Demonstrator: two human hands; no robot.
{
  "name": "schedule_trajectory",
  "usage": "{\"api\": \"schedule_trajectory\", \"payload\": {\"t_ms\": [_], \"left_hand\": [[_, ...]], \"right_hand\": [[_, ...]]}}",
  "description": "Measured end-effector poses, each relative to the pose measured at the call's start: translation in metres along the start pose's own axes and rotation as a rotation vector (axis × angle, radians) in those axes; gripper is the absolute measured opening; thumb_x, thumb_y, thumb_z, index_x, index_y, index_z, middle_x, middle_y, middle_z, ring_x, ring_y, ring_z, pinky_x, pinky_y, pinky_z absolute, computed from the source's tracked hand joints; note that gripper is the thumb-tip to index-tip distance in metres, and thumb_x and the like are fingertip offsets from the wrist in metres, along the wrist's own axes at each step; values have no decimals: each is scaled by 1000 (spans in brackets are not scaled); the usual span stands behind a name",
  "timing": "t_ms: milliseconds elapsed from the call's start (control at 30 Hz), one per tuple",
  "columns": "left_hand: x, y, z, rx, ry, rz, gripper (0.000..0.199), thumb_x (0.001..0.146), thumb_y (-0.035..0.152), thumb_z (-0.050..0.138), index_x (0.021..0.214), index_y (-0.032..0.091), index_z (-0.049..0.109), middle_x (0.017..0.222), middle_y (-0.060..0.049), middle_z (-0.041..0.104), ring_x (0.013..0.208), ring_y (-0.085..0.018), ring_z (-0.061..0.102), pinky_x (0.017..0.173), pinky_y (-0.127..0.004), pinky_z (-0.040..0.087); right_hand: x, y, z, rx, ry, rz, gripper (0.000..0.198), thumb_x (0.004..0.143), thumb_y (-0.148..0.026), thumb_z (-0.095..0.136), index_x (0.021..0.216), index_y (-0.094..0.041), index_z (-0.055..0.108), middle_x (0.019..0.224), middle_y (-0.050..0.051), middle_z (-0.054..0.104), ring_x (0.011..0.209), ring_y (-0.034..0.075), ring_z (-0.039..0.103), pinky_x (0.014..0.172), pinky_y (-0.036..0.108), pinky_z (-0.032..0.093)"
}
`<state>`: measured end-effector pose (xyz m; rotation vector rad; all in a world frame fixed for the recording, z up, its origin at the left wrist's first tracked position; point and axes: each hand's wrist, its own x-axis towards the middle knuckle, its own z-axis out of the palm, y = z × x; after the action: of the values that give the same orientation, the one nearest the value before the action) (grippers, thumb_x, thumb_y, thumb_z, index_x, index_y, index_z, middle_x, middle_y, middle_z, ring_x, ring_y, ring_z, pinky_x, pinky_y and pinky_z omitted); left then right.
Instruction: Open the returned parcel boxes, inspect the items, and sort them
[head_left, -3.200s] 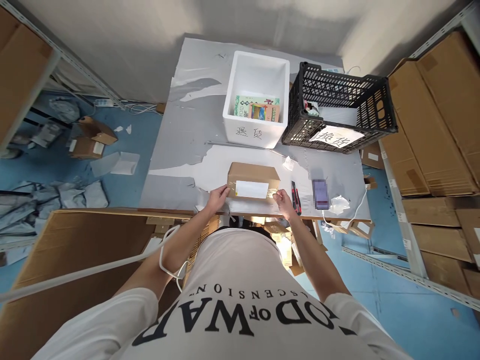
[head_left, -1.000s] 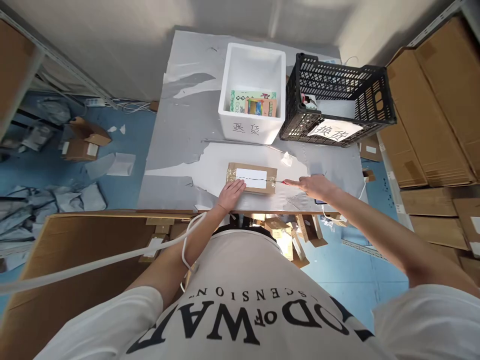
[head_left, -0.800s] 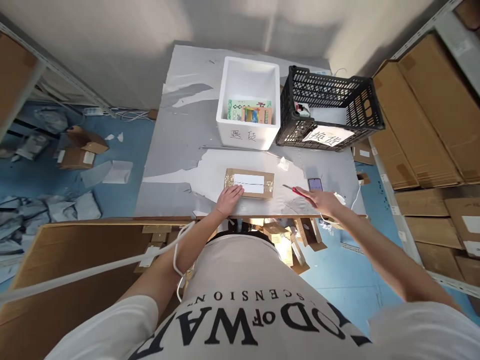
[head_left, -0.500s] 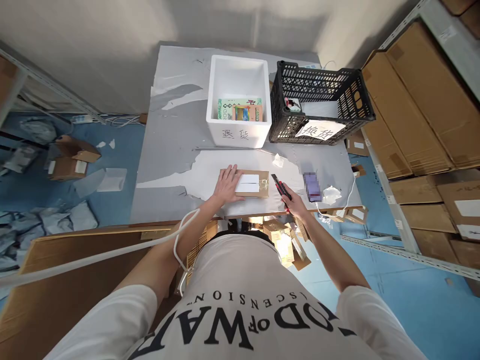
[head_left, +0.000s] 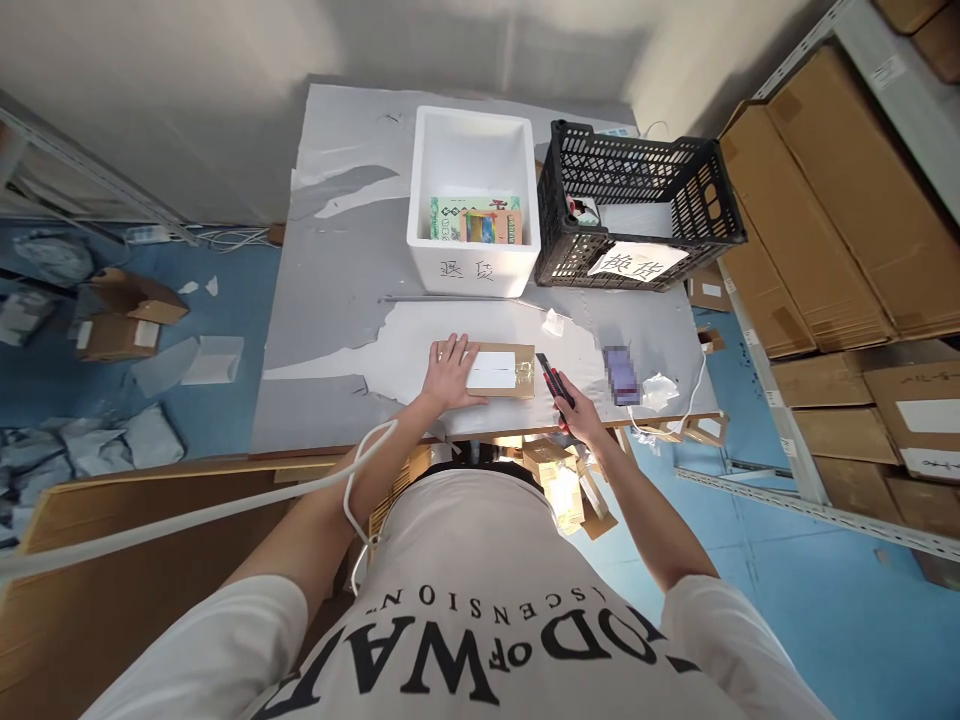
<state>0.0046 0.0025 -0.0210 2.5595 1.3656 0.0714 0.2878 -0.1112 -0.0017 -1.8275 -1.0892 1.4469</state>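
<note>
On the grey-and-white worktop lies a small flat cardboard box (head_left: 526, 372) with a white label and clear tape at its right end. My left hand (head_left: 448, 376) rests across the box's left end, fingers spread and stretched out, thumb along its near edge. In my right hand (head_left: 578, 408) is a box cutter (head_left: 553, 380) with a black and red handle. Its blade is out and points up and left, close beside the taped end of the box; whether it touches cannot be told. The underside of the box is hidden.
A white foam bin (head_left: 474, 268) holding books and a black plastic crate (head_left: 641, 270) stand behind the box. To the right lie a phone (head_left: 622, 376) and crumpled white paper (head_left: 660, 391). A white cable (head_left: 225, 512) crosses over my left arm. Shelves with cartons (head_left: 825, 200) flank the right.
The box cutter has come slightly left, nearer the taped end of the box. My left hand stays on the box. The whole view has shifted a little.
</note>
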Motion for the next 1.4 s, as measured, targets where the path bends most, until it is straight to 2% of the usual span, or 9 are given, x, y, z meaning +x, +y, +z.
{"api": "schedule_trajectory", "payload": {"t_ms": [467, 633, 833, 1067, 1233, 1300, 1367, 1400], "left_hand": [[0, -2, 2, -34, 30, -6, 110, 65, 73, 62, 151, 13, 28, 157, -22, 25, 146, -43, 15, 116, -61, 3], [2, -2, 3, -62, 45, -20, 107, 65, 70, 64, 150, 13, 31, 155, -22, 29, 144, -44, 21, 116, -61, 5], [4, -1, 2, -73, 29, -46, 105, 65, 68, 65, 150, 15, 31, 154, -22, 30, 143, -44, 22, 115, -63, 5], [3, 0, 0, -70, -15, -12, 112, 62, 69, 69, 151, 16, 29, 157, -20, 26, 145, -43, 18, 116, -61, 2], [5, -4, -4, -114, -41, -19, 115, 63, 73, 66, 153, 14, 24, 158, -21, 22, 146, -43, 14, 116, -62, 4], [6, -9, -9, -164, -67, -24, 106, 72, 71, 58, 153, 14, 21, 159, -20, 21, 147, -40, 15, 116, -61, 10], [7, -17, -15, -221, -109, -30, 87, 85, 63, 46, 153, 15, 21, 159, -17, 23, 148, -35, 17, 116, -59, 17], [8, -21, -17, -240, -132, -32, 77, 90, 56, 40, 153, 15, 22, 159, -15, 24, 148, -33, 18, 116, -58, 19]], "right_hand": [[-3, -6, 1, 41, -64, 20, 75, 86, -44, 52, 154, -30, 23, 76, -3, 52, 47, 7, 47, 40, 21, 41], [-13, -6, -17, -9, -191, 1, 73, 87, -46, 53, 153, -29, 27, 69, -5, 50, 46, 7, 41, 43, 23, 40], [-25, 13, -29, -11, -299, 46, 76, 85, -49, 57, 152, -27, 30, 67, -5, 49, 45, 8, 40, 42, 23, 39], [-36, 23, -30, -3, -293, 80, 74, 82, -49, 60, 149, -29, 36, 66, -4, 54, 44, 9, 42, 41, 24, 39], [-41, 25, -17, 45, -105, 74, 77, 80, -48, 61, 148, -25, 32, 81, 0, 65, 50, 11, 51, 46, 26, 45], [-41, 30, -16, 53, -87, 87, 67, 79, -49, 62, 137, -21, 45, 80, 1, 65, 52, 12, 53, 48, 27, 47], [-40, 38, -23, 54, -99, 109, 50, 76, -50, 65, 113, -18, 59, 75, 1, 63, 52, 12, 53, 49, 27, 46], [-40, 42, -29, 58, -113, 124, 44, 74, -51, 67, 102, -17, 60, 72, 1, 63, 52, 12, 53, 49, 27, 45]]}}
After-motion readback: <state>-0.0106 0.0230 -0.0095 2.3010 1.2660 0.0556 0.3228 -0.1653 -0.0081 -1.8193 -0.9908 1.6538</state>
